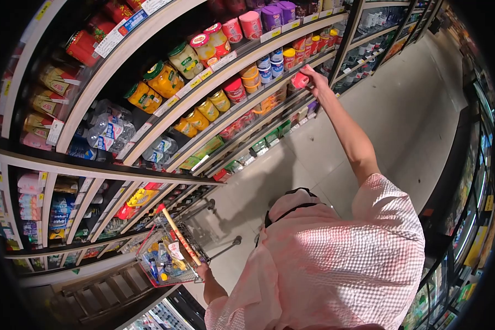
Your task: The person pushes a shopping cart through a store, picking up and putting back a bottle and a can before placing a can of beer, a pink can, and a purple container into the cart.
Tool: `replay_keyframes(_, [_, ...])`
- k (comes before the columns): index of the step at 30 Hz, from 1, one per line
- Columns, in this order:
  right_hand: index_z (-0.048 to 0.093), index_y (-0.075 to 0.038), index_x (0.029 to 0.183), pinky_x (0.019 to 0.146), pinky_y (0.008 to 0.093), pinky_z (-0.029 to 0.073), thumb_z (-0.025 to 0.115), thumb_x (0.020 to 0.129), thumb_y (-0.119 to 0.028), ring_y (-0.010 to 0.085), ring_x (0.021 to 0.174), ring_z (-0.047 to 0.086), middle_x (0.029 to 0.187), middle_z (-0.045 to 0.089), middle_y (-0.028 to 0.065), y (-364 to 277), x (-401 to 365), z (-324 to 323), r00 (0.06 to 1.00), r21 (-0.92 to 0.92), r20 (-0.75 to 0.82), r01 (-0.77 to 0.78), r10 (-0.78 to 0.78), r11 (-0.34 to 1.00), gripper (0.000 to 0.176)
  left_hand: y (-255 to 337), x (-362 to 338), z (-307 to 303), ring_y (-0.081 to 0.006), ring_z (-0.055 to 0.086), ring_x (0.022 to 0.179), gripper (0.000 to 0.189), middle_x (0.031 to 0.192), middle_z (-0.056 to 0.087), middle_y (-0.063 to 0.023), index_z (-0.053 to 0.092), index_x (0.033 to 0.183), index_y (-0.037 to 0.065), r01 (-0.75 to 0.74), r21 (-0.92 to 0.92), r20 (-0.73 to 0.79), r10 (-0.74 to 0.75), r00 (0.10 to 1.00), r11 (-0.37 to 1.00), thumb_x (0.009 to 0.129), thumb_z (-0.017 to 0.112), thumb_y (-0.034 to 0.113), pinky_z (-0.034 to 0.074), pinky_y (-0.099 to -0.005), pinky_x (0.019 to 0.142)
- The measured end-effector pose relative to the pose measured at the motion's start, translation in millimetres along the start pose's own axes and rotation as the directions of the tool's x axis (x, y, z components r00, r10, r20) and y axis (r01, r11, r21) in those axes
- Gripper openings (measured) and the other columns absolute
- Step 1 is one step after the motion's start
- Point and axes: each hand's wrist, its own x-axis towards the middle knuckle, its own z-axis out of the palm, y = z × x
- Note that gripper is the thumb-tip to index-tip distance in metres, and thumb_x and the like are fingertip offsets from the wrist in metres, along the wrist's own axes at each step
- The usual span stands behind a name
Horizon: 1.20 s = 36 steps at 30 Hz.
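My right hand [317, 80] reaches out to the shelves, closed around a small red can [300, 81] at the shelf edge. Blue-and-white cans [276, 67] and yellow-lidded red cans [289, 57] stand on the shelf beside it. Down at the left, my left hand [203, 270] is closed at the near end of the red-and-yellow handle [176, 228] of a shopping cart [151, 254]. Its fingers are partly hidden. Bottles and packages lie inside the cart's wire basket.
Tall shelves curve along the left with jars of yellow fruit [164, 80], purple tubs [271, 17] and water bottles [111, 132]. A wooden ladder-like rack [102, 294] lies below the cart. Tiled floor [390, 104] runs along the aisle, with another display [473, 220] at right.
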Motion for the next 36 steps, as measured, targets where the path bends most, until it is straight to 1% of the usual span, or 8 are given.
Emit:
replay_keyframes(2, [0.064,-0.006,0.131,0.081,0.0375,0.055,0.092,0.073,-0.011,0.0183,0.085,0.068,0.107,0.069,0.0048,-2,60,8,0.987,-0.052,0.055,0.157,-0.154,0.986,0.064,13,-16,-10,-0.0475,0.072,0.102,0.06,0.099,0.074,-0.0322,0.074,0.102,-0.013,0.056,0.018,0.007,-0.056,0.998,0.998,0.09,0.058,0.044,0.057,-0.0522,0.092])
replay_keyframes(4, [0.061,-0.01,0.128,0.074,0.0405,0.055,0.097,0.069,-0.017,0.0153,0.076,0.064,0.098,0.068,0.0026,-25,66,30,0.986,-0.18,-0.053,0.143,-0.155,0.973,0.07,19,-20,-10,-0.0472,0.073,0.1,0.061,0.097,0.075,-0.0314,0.075,0.102,-0.011,0.085,-0.017,0.06,-0.084,0.995,0.996,0.09,0.059,0.047,0.057,-0.0521,0.09])
replay_keyframes(8, [0.061,-0.005,0.124,0.056,0.034,0.056,0.098,0.07,-0.02,0.0156,0.064,0.065,0.092,0.069,0.0045,-49,80,53,0.971,-0.229,-0.012,0.229,-0.238,0.946,0.068,23,-34,-6,-0.0451,0.074,0.096,0.051,0.093,0.076,-0.0289,0.077,0.1,-0.007,0.055,-0.054,-0.01,-0.056,0.998,0.997,0.085,0.066,0.041,0.058,-0.0532,0.087])
replay_keyframes(10, [0.061,-0.004,0.125,0.055,0.0336,0.058,0.097,0.071,-0.018,0.016,0.065,0.067,0.092,0.071,0.0049,-53,83,59,0.965,-0.281,-0.013,0.249,-0.264,0.927,0.066,30,-44,1,-0.0444,0.075,0.095,0.046,0.093,0.076,-0.0279,0.077,0.099,-0.006,0.092,-0.106,-0.064,-0.099,0.993,0.99,0.081,0.069,0.035,0.058,-0.0535,0.087])
replay_keyframes(23, [0.055,0.001,0.13,0.056,0.0323,0.062,0.092,0.076,-0.006,0.0215,0.073,0.075,0.103,0.073,0.011,-25,97,-11,0.956,-0.08,-0.024,0.289,-0.292,0.954,0.066,70,-80,17,-0.037,0.076,0.078,0.034,0.081,0.075,-0.0203,0.077,0.087,-0.003,0.157,-0.154,0.02,-0.156,0.988,0.976,0.073,0.074,0.028,0.061,-0.0496,0.078])
replay_keyframes(26, [0.06,0.0,0.122,0.058,0.0299,0.062,0.092,0.077,-0.009,0.0162,0.065,0.07,0.089,0.071,0.0065,-37,97,-28,0.969,-0.112,-0.006,0.245,-0.247,0.963,0.056,58,-77,30,-0.0359,0.076,0.078,0.036,0.079,0.075,-0.0195,0.077,0.088,-0.003,0.134,-0.189,0.018,-0.133,0.991,0.973,0.072,0.076,0.029,0.061,-0.0486,0.078])
replay_keyframes(31, [0.066,-0.009,0.114,0.059,0.0259,0.046,0.091,0.081,-0.018,0.0084,0.064,0.059,0.079,0.063,-0.0014,-70,55,-20,0.958,-0.108,0.104,0.279,-0.268,0.954,0.043,74,-88,33,-0.0333,0.077,0.08,0.038,0.081,0.076,-0.0173,0.077,0.091,-0.001,0.188,-0.048,0.054,-0.185,0.981,0.981,0.071,0.076,0.031,0.06,-0.0453,0.08])
replay_keyframes(36, [0.064,-0.001,0.135,0.06,0.0244,0.048,0.082,0.088,-0.01,0.0091,0.07,0.062,0.097,0.072,0.0029,-112,6,25,0.889,0.005,0.271,0.382,-0.369,0.924,0.051,96,-109,35,-0.0319,0.077,0.084,0.036,0.082,0.077,-0.0166,0.078,0.09,0.0,0.223,-0.036,0.01,-0.223,0.975,0.974,0.072,0.076,0.031,0.061,-0.0445,0.079])
